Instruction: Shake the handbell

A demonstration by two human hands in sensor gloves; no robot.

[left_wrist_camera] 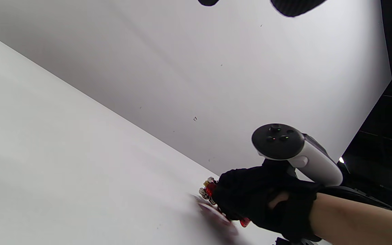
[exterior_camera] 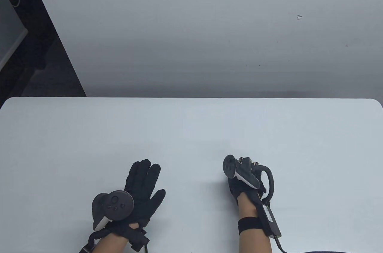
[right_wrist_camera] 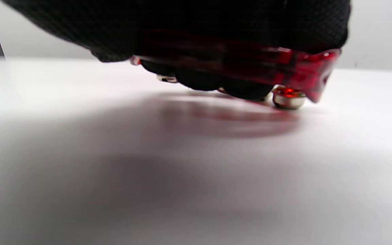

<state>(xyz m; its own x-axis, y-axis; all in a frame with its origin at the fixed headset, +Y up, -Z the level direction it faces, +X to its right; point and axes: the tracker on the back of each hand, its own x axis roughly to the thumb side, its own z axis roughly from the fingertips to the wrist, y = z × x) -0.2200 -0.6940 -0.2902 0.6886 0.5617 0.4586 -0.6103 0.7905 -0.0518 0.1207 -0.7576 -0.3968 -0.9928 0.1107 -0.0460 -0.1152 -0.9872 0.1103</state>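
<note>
Gripping item: right hand (exterior_camera: pixel 244 182), gloved black, fingers curled down and closed around a red translucent handbell (right_wrist_camera: pixel 284 68), held low over the white table (exterior_camera: pixel 191 133).

Handbell: mostly buried under the palm and fingers. From the right wrist view a red plastic frame runs across beneath the glove, with one small silver jingle bell (right_wrist_camera: pixel 288 98) hanging at its right end, just above or touching the tabletop; I cannot tell which. A reddish reflection lies on the table directly under the grip. In the left wrist view the handbell (left_wrist_camera: pixel 210 190) pokes out of the front of the closed fist, showing red plastic and a few small metal bells. From the table view only a hint of metal shows beyond the knuckles.

Tracker, right (exterior_camera: pixel 239 170): strapped over the back of the gripping hand, its round face tilted toward the left hand.

Left hand (exterior_camera: pixel 142 188): well apart from the grip, lying flat on the table, palm down, fingers extended and slightly spread, holding nothing.

Tracker, left (exterior_camera: pixel 112 203): sits on the back of that hand, near the wrist.
</note>
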